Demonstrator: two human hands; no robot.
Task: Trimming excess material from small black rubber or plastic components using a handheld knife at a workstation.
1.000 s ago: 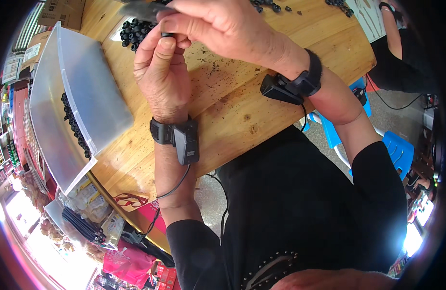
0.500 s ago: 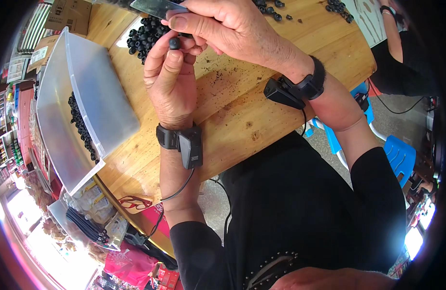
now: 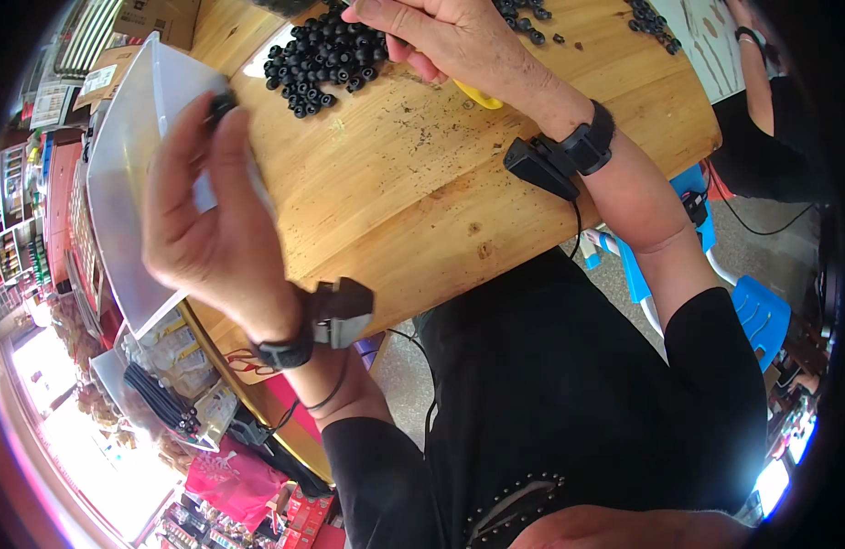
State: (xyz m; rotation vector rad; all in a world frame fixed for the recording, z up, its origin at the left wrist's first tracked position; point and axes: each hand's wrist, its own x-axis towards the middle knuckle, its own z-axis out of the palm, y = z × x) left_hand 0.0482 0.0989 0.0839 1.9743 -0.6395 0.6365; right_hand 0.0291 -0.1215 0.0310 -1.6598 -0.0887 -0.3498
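Note:
My left hand point(image 3: 216, 215) is raised over the near side of the clear plastic bin point(image 3: 120, 197). Its thumb and fingers pinch a small round black part point(image 3: 221, 107), slightly smeared by motion. At the top, over the table, my right hand point(image 3: 454, 41) is closed round a knife. A yellow piece point(image 3: 477, 95), apparently the knife's handle end, sticks out below that hand, and the blade is mostly out of view. Between the hands lies a heap of black round parts point(image 3: 326, 59) with hollow ends.
Dark crumbs are scattered over the wooden table point(image 3: 422, 201). More black parts point(image 3: 656, 23) lie at its far right. Red-framed glasses point(image 3: 248, 363) rest near the left edge. A blue chair point(image 3: 761, 316) and another person's arm point(image 3: 756, 91) are on the right.
My left hand has moved left and nearer, from beside the knife to the bin, carrying the black part. My right hand has shifted slightly; the blade has mostly left view and the yellow piece now shows.

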